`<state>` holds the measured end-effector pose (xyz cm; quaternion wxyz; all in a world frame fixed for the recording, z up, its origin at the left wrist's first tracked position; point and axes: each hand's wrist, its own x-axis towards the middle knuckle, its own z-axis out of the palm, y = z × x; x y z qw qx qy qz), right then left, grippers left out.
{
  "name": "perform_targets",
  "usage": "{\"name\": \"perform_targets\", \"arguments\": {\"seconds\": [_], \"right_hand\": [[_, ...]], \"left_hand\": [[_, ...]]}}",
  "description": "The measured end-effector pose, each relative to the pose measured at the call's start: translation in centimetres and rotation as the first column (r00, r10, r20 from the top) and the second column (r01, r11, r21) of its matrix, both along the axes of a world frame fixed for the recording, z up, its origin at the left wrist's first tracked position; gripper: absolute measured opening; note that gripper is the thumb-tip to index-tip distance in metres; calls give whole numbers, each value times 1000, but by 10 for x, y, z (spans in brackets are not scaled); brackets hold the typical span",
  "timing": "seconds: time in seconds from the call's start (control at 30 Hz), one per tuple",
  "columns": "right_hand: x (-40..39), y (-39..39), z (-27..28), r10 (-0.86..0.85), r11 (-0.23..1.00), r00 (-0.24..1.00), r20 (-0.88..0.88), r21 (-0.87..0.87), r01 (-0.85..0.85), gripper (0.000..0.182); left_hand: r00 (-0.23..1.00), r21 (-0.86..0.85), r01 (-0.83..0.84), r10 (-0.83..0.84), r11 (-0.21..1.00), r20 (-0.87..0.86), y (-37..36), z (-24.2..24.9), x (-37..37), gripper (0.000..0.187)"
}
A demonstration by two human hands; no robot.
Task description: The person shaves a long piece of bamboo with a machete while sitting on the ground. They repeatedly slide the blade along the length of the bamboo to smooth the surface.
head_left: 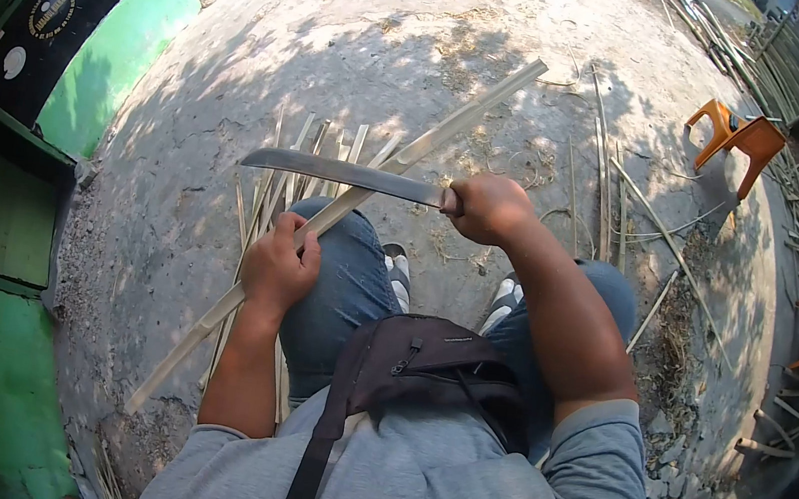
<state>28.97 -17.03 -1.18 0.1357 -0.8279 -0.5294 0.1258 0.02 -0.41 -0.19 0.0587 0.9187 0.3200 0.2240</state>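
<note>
My left hand (pixel 281 264) is closed around a long pale bamboo strip (pixel 456 128), which slants across my left knee from lower left to upper right. My right hand (pixel 492 209) grips the handle of a machete (pixel 358 178). Its long blade points left and crosses over the strip, just beyond my left hand. Several more split bamboo strips (pixel 358 143) lie on the ground beyond and beside my left leg.
More bamboo strips (pixel 604 165) lie on the concrete to the right. An orange plastic chair (pixel 751 144) stands at the back right. A green wall (pixel 123 52) runs along the left. A black bag (pixel 425 364) rests on my lap.
</note>
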Motion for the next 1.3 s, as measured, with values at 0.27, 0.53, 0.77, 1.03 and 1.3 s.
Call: {"name": "perform_targets", "arguments": {"seconds": [0.27, 0.53, 0.77, 1.03, 1.3], "right_hand": [[34, -11, -4, -225, 965, 969, -107, 117, 237, 21], [31, -16, -11, -255, 946, 950, -179, 157, 284, 21], [2, 2, -3, 3, 999, 997, 71, 51, -6, 15], [55, -17, -14, -298, 935, 943, -147, 153, 320, 20], [44, -17, -25, -303, 911, 924, -234, 214, 353, 26]], "left_hand": [[998, -6, 6, -6, 1000, 56, 4, -7, -4, 24], [999, -22, -40, 40, 999, -12, -1, 0, 1, 23], [999, -11, -32, 33, 999, 13, 0, -3, 0, 23], [999, -18, -16, 17, 1000, 43, 2, -5, -1, 25], [999, 16, -46, 47, 999, -12, -2, -1, 2, 24]]}}
